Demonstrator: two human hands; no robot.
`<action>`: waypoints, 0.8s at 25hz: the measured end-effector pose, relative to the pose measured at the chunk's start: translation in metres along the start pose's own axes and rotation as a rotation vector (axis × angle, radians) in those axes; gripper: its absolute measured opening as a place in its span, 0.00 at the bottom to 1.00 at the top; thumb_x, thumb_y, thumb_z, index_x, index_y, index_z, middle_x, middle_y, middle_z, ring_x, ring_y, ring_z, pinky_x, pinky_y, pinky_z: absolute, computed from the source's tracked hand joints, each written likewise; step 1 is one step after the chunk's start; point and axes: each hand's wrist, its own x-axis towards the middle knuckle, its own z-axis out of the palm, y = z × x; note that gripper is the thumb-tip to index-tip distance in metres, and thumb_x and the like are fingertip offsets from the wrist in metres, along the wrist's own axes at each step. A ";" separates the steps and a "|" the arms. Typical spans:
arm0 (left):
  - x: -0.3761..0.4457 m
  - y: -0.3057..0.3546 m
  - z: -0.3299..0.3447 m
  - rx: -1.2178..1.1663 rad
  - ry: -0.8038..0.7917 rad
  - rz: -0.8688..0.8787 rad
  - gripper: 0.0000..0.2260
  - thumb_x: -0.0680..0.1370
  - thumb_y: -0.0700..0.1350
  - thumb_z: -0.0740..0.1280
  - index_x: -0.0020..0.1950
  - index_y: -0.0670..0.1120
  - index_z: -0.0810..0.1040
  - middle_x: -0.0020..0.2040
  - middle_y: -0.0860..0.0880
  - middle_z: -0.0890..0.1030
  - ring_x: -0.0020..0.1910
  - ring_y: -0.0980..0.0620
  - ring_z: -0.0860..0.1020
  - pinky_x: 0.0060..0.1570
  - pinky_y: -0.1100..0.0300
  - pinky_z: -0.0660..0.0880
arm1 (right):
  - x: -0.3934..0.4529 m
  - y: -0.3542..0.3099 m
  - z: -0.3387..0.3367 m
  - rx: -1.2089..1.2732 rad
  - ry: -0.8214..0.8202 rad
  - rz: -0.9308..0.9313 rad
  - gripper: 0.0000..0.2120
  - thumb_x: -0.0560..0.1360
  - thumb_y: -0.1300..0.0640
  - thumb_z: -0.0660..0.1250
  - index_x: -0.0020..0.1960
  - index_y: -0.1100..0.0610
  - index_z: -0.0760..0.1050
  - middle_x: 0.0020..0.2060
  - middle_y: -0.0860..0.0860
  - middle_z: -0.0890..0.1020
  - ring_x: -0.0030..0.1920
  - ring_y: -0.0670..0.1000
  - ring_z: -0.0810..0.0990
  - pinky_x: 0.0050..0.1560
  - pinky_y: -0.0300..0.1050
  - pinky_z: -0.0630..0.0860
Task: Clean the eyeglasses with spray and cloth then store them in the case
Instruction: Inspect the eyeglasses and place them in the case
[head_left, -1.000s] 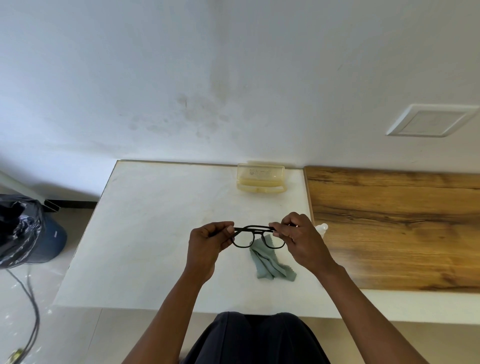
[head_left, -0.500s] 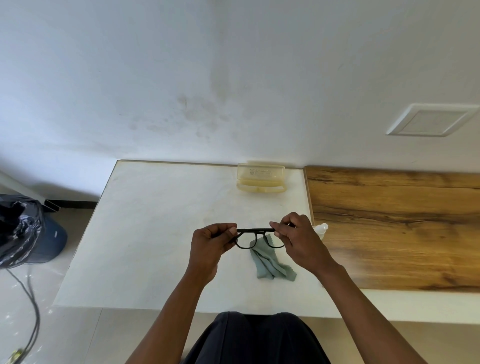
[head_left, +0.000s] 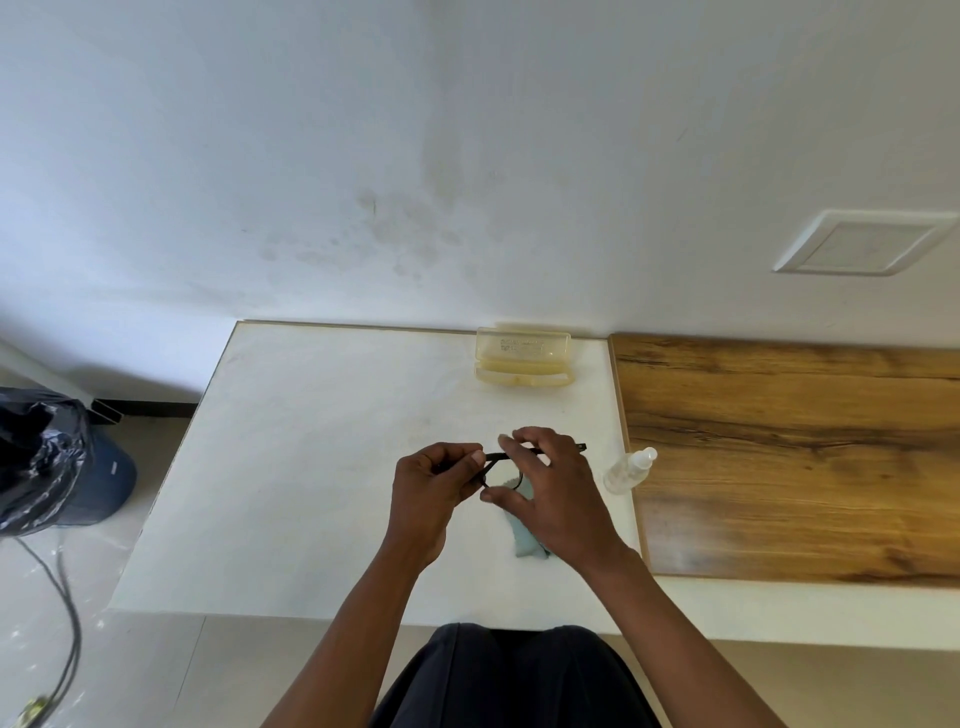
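head view: left hand (head_left: 431, 483) pinches the eyeglasses (head_left: 496, 458), right hand (head_left: 545, 483) spread loosely over them. folding seems underway; next, the open case (head_left: 523, 357).

One head-worn wide-angle view; looks forward and down over the table (head_left: 311, 467); hands close below.

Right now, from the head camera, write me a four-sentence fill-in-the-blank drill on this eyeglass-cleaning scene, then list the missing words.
1. The left hand pinches the black ____.
2. The yellowish case near the wall has its lid ____.
3. The spray bottle lies to the ____ of the right hand.
4. The crumpled cloth lies on the ____ tabletop.

Missing words: eyeglasses; open; right; white
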 end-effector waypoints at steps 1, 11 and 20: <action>-0.001 0.000 0.001 0.013 -0.002 0.007 0.02 0.73 0.34 0.68 0.43 0.38 0.81 0.34 0.44 0.81 0.37 0.48 0.80 0.48 0.53 0.79 | 0.000 -0.002 0.002 -0.012 -0.007 -0.024 0.27 0.66 0.43 0.68 0.58 0.58 0.77 0.54 0.54 0.79 0.54 0.56 0.78 0.48 0.49 0.76; -0.004 0.002 0.008 0.096 -0.010 0.042 0.01 0.72 0.37 0.70 0.42 0.40 0.81 0.37 0.43 0.82 0.39 0.48 0.80 0.49 0.51 0.78 | -0.004 0.000 0.007 0.049 0.017 -0.062 0.23 0.67 0.53 0.71 0.59 0.61 0.74 0.49 0.56 0.79 0.54 0.50 0.68 0.45 0.47 0.78; 0.002 -0.011 0.003 -0.031 0.097 -0.098 0.06 0.76 0.40 0.66 0.46 0.38 0.79 0.38 0.45 0.76 0.40 0.51 0.76 0.51 0.57 0.78 | 0.002 0.005 -0.012 0.819 0.016 0.441 0.16 0.71 0.55 0.71 0.58 0.52 0.75 0.51 0.46 0.77 0.55 0.46 0.75 0.57 0.40 0.70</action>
